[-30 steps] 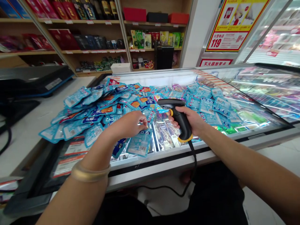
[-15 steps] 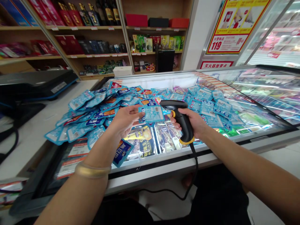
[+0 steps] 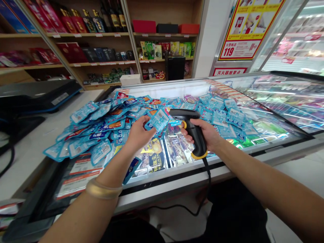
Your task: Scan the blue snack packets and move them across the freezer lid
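Note:
My left hand (image 3: 140, 134) pinches the edge of a blue snack packet (image 3: 157, 120), its printed back with a barcode turned up. In my right hand (image 3: 205, 134) is a black and yellow barcode scanner (image 3: 194, 135), gripped by its handle, with the head toward the packet. Under and behind my left hand lies a heap of similar packets (image 3: 101, 125), some showing red or dark blue fronts. Another group of packets (image 3: 221, 113) lies to the right, beyond the scanner. One dark blue packet (image 3: 131, 169) shows below my left wrist.
Everything lies on the glass top of a display freezer (image 3: 174, 182), with wrapped goods (image 3: 154, 155) visible under the glass. A counter (image 3: 27, 148) with a dark device (image 3: 40, 96) stands left. Shelves (image 3: 101, 62) rise behind. The scanner's cord (image 3: 209, 182) hangs over the front edge.
The packet in my left hand has tilted, its right end rising, and sits slightly further left in view. My right hand keeps the scanner nearly in place. The whole view has shifted a little.

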`<state>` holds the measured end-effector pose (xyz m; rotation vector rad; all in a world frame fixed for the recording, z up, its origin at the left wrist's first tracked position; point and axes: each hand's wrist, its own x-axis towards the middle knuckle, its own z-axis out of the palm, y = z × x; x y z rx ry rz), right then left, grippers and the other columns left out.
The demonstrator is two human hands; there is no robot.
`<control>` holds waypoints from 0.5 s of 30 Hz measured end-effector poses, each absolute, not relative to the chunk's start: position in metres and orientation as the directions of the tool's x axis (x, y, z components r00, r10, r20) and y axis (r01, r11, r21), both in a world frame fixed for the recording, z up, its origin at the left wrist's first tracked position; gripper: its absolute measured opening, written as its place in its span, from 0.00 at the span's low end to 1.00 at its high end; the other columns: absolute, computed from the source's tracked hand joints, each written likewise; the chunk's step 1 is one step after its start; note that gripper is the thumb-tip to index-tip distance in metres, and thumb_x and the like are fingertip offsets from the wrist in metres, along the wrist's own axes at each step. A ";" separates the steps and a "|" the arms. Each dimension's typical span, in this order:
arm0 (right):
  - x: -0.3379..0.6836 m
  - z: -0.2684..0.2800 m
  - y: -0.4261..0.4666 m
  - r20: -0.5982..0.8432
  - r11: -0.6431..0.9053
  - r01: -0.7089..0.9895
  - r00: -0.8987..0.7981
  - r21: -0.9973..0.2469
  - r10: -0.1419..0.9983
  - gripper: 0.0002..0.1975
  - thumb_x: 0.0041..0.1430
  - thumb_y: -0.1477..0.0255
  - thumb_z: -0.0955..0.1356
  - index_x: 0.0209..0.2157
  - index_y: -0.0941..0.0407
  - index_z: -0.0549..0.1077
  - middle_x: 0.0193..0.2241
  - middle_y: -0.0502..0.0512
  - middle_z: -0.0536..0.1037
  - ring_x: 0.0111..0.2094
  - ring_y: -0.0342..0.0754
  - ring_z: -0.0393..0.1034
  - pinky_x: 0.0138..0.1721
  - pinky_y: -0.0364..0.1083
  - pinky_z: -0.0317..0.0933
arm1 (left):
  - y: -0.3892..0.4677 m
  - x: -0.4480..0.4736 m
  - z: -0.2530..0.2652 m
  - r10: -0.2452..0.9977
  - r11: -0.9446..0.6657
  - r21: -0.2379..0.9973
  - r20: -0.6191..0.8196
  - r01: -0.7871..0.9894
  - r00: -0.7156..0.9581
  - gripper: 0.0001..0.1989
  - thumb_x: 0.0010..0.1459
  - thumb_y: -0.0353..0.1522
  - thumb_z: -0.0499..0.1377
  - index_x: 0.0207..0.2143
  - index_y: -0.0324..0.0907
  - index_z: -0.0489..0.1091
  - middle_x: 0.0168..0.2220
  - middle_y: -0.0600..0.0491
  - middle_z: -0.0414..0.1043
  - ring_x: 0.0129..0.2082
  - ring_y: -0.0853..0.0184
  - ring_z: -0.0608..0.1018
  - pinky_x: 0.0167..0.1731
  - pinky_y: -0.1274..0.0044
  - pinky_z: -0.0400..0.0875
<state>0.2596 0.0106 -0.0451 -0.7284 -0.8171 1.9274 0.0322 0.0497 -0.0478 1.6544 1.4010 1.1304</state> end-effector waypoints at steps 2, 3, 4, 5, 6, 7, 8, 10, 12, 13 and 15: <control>0.259 -0.045 0.010 -0.159 -0.386 -0.494 -0.441 -0.779 0.884 0.12 0.50 0.64 0.69 0.33 0.58 0.70 0.23 0.52 0.71 0.20 0.40 0.62 0.20 0.39 0.59 | 0.049 0.032 -0.049 0.975 -0.219 0.875 0.213 0.431 0.062 0.17 0.43 0.34 0.59 0.38 0.39 0.70 0.35 0.52 0.74 0.35 0.64 0.76 0.34 0.75 0.69; 0.259 -0.045 0.010 -0.156 -0.384 -0.490 -0.443 -0.783 0.883 0.12 0.50 0.64 0.69 0.33 0.59 0.70 0.24 0.52 0.71 0.20 0.40 0.62 0.20 0.39 0.59 | 0.049 0.032 -0.049 0.973 -0.228 0.866 0.220 0.445 0.071 0.17 0.43 0.34 0.59 0.39 0.39 0.69 0.36 0.51 0.74 0.35 0.64 0.75 0.34 0.75 0.69; 0.259 -0.044 0.010 -0.155 -0.383 -0.485 -0.446 -0.786 0.882 0.12 0.50 0.64 0.69 0.33 0.59 0.70 0.24 0.52 0.71 0.20 0.40 0.62 0.20 0.39 0.59 | 0.049 0.032 -0.049 0.971 -0.236 0.860 0.226 0.452 0.078 0.17 0.44 0.34 0.59 0.39 0.38 0.69 0.36 0.51 0.74 0.36 0.64 0.75 0.34 0.75 0.69; 0.259 -0.044 0.010 -0.157 -0.384 -0.478 -0.447 -0.790 0.881 0.12 0.51 0.64 0.69 0.33 0.58 0.70 0.24 0.52 0.71 0.20 0.40 0.62 0.20 0.39 0.59 | 0.049 0.032 -0.049 0.969 -0.244 0.857 0.231 0.455 0.083 0.17 0.44 0.35 0.59 0.39 0.38 0.69 0.37 0.50 0.74 0.36 0.64 0.75 0.34 0.76 0.68; 0.259 -0.044 0.010 -0.160 -0.385 -0.471 -0.448 -0.793 0.879 0.12 0.51 0.64 0.69 0.32 0.58 0.70 0.23 0.52 0.71 0.20 0.40 0.62 0.20 0.39 0.59 | 0.049 0.032 -0.049 0.967 -0.251 0.854 0.237 0.456 0.087 0.17 0.44 0.35 0.59 0.39 0.38 0.69 0.37 0.50 0.74 0.36 0.64 0.75 0.34 0.76 0.68; 0.259 -0.044 0.010 -0.164 -0.386 -0.465 -0.448 -0.796 0.879 0.11 0.52 0.64 0.69 0.32 0.58 0.69 0.23 0.52 0.71 0.20 0.40 0.62 0.20 0.39 0.59 | 0.050 0.032 -0.049 0.966 -0.257 0.851 0.243 0.458 0.091 0.17 0.44 0.35 0.59 0.39 0.39 0.68 0.37 0.50 0.74 0.36 0.64 0.75 0.34 0.75 0.68; 0.259 -0.044 0.010 -0.168 -0.388 -0.461 -0.448 -0.798 0.878 0.11 0.52 0.64 0.69 0.32 0.58 0.69 0.23 0.51 0.71 0.20 0.40 0.62 0.20 0.39 0.59 | 0.050 0.032 -0.050 0.964 -0.262 0.849 0.247 0.459 0.093 0.17 0.44 0.35 0.59 0.39 0.39 0.68 0.36 0.50 0.73 0.35 0.64 0.74 0.34 0.75 0.68; 0.259 -0.045 0.010 -0.171 -0.391 -0.458 -0.450 -0.798 0.877 0.12 0.51 0.64 0.69 0.31 0.58 0.69 0.23 0.51 0.71 0.20 0.39 0.62 0.20 0.39 0.59 | 0.051 0.031 -0.051 0.964 -0.263 0.848 0.248 0.460 0.094 0.18 0.44 0.35 0.59 0.39 0.38 0.68 0.36 0.51 0.73 0.34 0.65 0.74 0.33 0.75 0.67; 0.259 -0.046 0.010 -0.167 -0.392 -0.461 -0.455 -0.796 0.875 0.12 0.51 0.64 0.70 0.32 0.59 0.69 0.24 0.51 0.71 0.20 0.39 0.63 0.20 0.38 0.59 | 0.052 0.030 -0.052 0.968 -0.249 0.852 0.235 0.460 0.090 0.19 0.43 0.36 0.59 0.39 0.39 0.69 0.36 0.51 0.73 0.33 0.65 0.73 0.33 0.75 0.67; 0.259 -0.046 0.011 -0.164 -0.394 -0.463 -0.461 -0.794 0.872 0.12 0.51 0.64 0.70 0.32 0.59 0.69 0.24 0.51 0.71 0.20 0.40 0.63 0.20 0.38 0.59 | 0.052 0.030 -0.052 0.970 -0.241 0.857 0.229 0.455 0.082 0.19 0.43 0.36 0.60 0.39 0.39 0.69 0.36 0.51 0.73 0.32 0.66 0.73 0.32 0.75 0.67; 0.260 -0.047 0.012 -0.157 -0.396 -0.472 -0.468 -0.787 0.870 0.12 0.52 0.64 0.69 0.33 0.58 0.69 0.24 0.51 0.71 0.20 0.40 0.63 0.20 0.38 0.59 | 0.052 0.031 -0.051 0.974 -0.221 0.876 0.219 0.429 0.054 0.19 0.42 0.36 0.61 0.39 0.39 0.69 0.35 0.52 0.73 0.31 0.66 0.73 0.32 0.76 0.67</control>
